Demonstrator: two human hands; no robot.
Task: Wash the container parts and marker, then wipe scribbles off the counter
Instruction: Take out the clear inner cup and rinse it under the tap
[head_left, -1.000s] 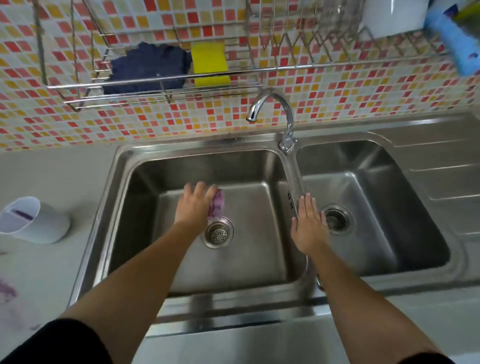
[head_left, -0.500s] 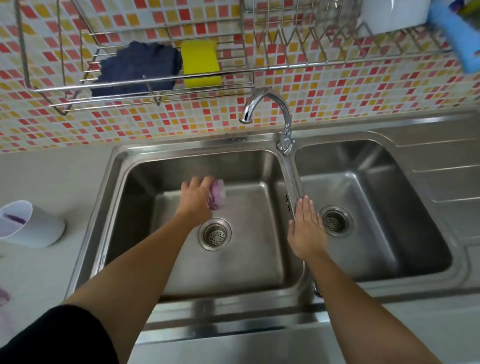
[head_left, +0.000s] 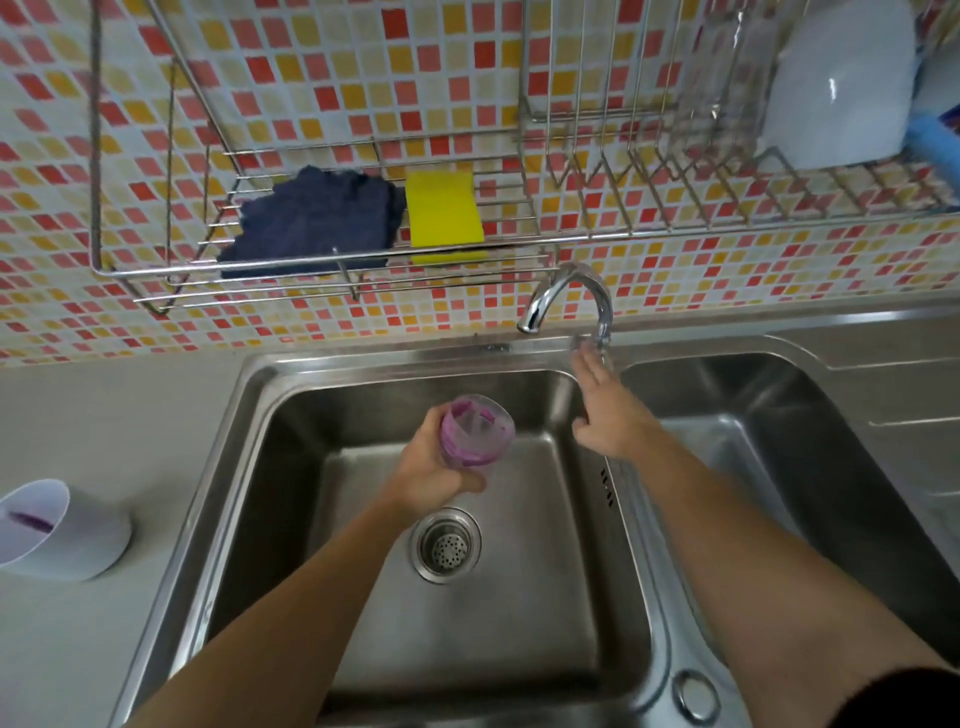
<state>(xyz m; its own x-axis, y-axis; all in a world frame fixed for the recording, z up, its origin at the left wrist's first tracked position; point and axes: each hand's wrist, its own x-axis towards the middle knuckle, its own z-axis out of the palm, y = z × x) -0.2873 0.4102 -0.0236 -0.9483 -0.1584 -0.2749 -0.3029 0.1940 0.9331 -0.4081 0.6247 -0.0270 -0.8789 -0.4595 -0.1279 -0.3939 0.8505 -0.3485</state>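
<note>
Right hand (head_left: 605, 410) has risen to the tap (head_left: 569, 296), fingers spread; left hand (head_left: 436, 467) grips purple-stained cup (head_left: 475, 428). Risk: sudden flow splashing dye onto surface (head_left: 119, 415)

cup (head_left: 62, 530) on counter (head_left: 130, 415) | left of sink (head_left: 249, 415)

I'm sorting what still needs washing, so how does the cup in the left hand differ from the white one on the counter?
The purple-stained cup is clear plastic, smeared purple all over; the white cup is opaque with one purple streak inside. The stained cup is held in the left hand over the sink; the white cup lies tipped on its side on the counter, untouched. Both are open cups marked with purple.
</note>
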